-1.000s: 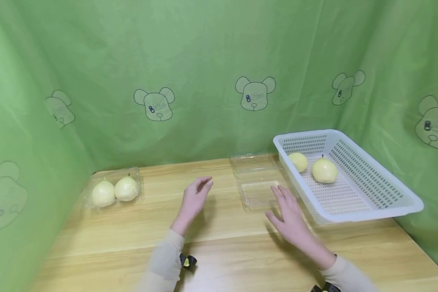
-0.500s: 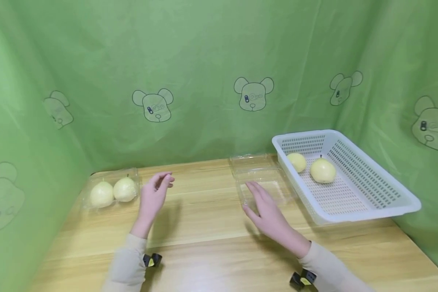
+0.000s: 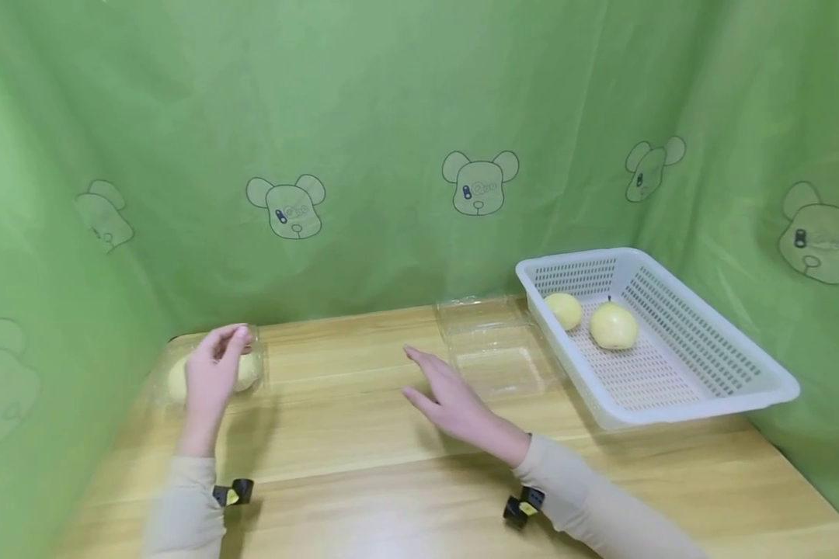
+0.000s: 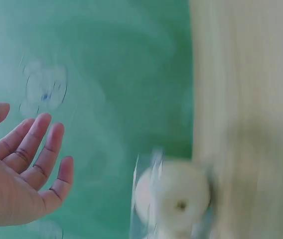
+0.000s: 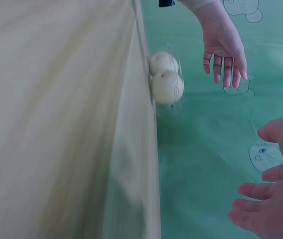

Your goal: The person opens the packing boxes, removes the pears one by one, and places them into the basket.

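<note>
My left hand [image 3: 213,373] hangs in the air on the left, fingers loosely bent and holding nothing. In the head view it overlaps a clear plastic box with two pale yellow pears [image 3: 249,371], partly hiding them. The left wrist view has one pear [image 4: 174,194] of that box below and to the right of the hand, apart from it. My right hand [image 3: 454,396] hovers over the middle of the table, fingers extended, with nothing in it. Just beyond it lies an opened clear plastic box [image 3: 499,369], with no fruit inside.
At the right stands a white perforated basket [image 3: 699,411] holding two more pears, one round pear [image 3: 613,326] with its stem up and another pear [image 3: 563,310] at the basket's left wall. Green curtains [image 3: 377,256] enclose the wooden table [image 3: 349,481] at the back and sides.
Both hands have moved left, empty. The left went from mid-table to over the boxed pears; the right left the opened box for the table's middle. Pears and basket stayed put.
</note>
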A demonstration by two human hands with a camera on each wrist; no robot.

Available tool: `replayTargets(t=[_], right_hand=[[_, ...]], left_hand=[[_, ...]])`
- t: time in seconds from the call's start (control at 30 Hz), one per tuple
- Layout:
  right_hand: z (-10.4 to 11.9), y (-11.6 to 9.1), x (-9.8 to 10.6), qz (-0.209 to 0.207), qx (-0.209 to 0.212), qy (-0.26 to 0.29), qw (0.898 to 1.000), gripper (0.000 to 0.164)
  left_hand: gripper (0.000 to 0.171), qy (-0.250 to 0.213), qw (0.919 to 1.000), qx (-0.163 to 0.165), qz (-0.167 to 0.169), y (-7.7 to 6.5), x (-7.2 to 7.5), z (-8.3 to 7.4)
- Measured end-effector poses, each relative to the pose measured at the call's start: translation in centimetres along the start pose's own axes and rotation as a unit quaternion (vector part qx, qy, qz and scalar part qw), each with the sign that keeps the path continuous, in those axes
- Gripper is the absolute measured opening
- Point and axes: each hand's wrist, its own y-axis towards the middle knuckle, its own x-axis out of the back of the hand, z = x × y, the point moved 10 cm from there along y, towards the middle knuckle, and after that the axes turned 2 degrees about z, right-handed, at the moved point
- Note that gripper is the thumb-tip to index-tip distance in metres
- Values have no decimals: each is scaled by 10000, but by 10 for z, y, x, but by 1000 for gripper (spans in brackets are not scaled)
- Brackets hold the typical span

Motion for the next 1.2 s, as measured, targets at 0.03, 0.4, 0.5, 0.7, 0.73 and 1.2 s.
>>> replayTargets(t=[0.03,0.4,0.5,0.7,0.73,1.2], right_hand=[[3,5,-5,75,-36,99,9999,67],[38,59,-68,881,-192,1124,9896,64],[44,72,-86,1041,-279,1493,9829,63],[51,89,-124,1503,-716,2192,9614,63],[52,91,-130,1623,-813,2436,9527,63],[66,111,-197,1830,-2299,6946,6567,66]], left_hand=[[39,3,10000,78,-60,2,8,2],[49,92,9935,1001,-535,12,70,49],[51,71,9905,1226,-623,14,80,67],[53,-88,9859,1547,-632,13,94,95],[54,-84,9851,1620,-572,12,94,99],[68,-1521,9534,2596,-210,-2,79,148]])
